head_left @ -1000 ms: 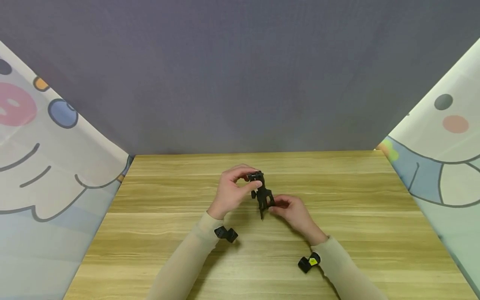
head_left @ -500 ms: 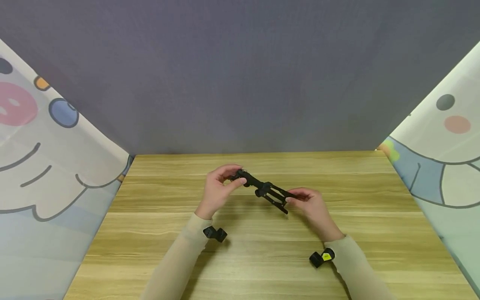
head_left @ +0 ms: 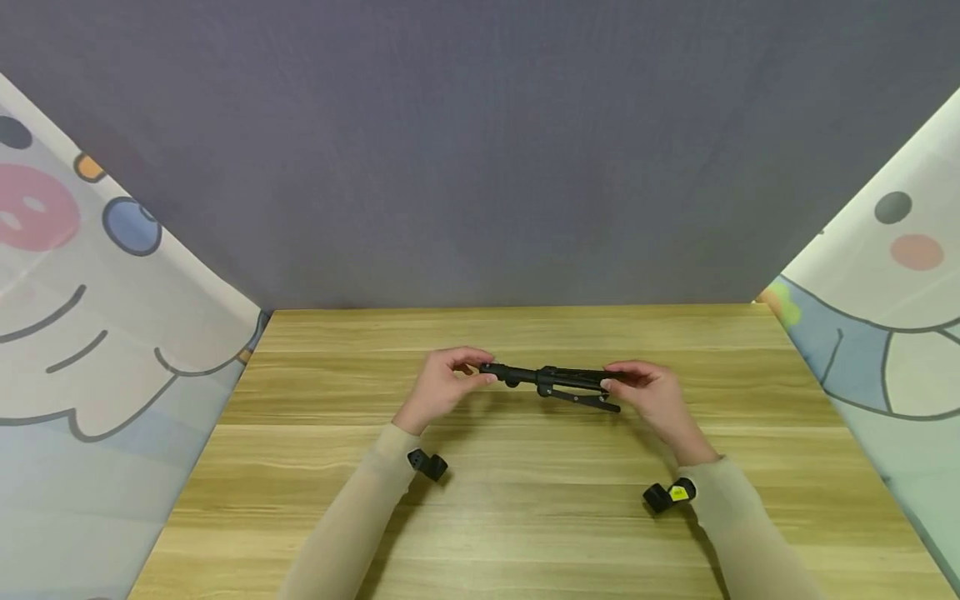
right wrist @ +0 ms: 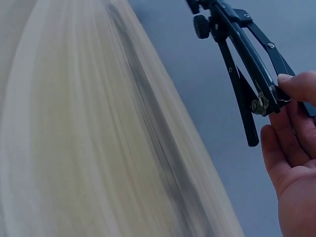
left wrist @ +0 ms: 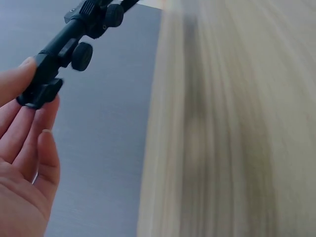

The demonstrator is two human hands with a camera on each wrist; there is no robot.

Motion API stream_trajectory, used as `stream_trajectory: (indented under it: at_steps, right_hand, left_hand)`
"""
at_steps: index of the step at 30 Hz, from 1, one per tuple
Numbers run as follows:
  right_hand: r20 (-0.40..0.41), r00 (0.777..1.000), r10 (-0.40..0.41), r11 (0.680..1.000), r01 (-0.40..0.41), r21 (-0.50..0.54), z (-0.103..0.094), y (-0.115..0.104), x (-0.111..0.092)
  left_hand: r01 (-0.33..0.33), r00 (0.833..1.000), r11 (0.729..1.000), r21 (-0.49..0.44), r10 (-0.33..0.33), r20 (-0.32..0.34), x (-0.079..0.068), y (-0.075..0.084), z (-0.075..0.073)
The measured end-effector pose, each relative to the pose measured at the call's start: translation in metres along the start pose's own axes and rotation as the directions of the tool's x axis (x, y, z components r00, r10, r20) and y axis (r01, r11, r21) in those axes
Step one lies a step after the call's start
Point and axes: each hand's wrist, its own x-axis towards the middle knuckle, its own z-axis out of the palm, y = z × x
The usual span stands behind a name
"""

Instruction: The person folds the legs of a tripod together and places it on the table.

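Note:
A small black tripod (head_left: pixel 546 379) is held nearly level above the table between both hands, its legs toward the right. My left hand (head_left: pixel 442 386) pinches the head end between thumb and fingers; the left wrist view shows the tripod's dark tube and round knobs (left wrist: pixel 82 56) beyond the thumb. At the other end my right hand (head_left: pixel 654 398) pinches the legs near their tips. In the right wrist view one leg (right wrist: pixel 240 96) hangs a little apart from the others, and the thumb presses near a hinge at the centre.
The wood-grain table (head_left: pixel 510 517) lies under both forearms. A grey panel (head_left: pixel 510 167) rises behind its far edge. Cartoon-printed cloths stand at the left (head_left: pixel 112 333) and right (head_left: pixel 885 333). Each wrist carries a small black camera.
The tripod has swung from steeply slanted, legs toward me, to nearly level with its legs to the right. My right hand has moved right and away from me; the left has shifted slightly left.

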Motion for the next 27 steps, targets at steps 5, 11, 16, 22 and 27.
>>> stream_trajectory:
  at_steps: [5, 11, 16, 22, 27]
  right_hand:
    - [0.015, 0.999, 0.028, 0.999, -0.028, -0.032, -0.004, 0.005, 0.005]
    - [0.042, 0.997, 0.06, 0.996, -0.058, -0.061, -0.002, 0.003, 0.008]
    - [0.04, 0.997, 0.068, 0.996, -0.065, -0.054, -0.001, 0.018, 0.013]
    - [0.045, 0.995, 0.084, 0.996, -0.084, -0.004, 0.003, 0.025, 0.014]
    - [0.072, 0.993, 0.091, 0.994, -0.095, 0.051, 0.004, 0.03, 0.013]
  left_hand:
    - [0.014, 0.998, 0.998, 0.06, -0.018, 0.066, 0.002, -0.009, 0.0]
    - [0.053, 0.991, 0.991, 0.121, -0.068, 0.119, 0.005, -0.02, 0.002]
    - [0.067, 0.986, 0.99, 0.126, -0.085, 0.144, 0.007, -0.032, 0.005]
    - [0.109, 0.976, 0.984, 0.141, -0.133, 0.175, 0.008, -0.041, 0.007]
    - [0.168, 0.962, 0.976, 0.137, -0.193, 0.194, 0.007, -0.043, 0.008]
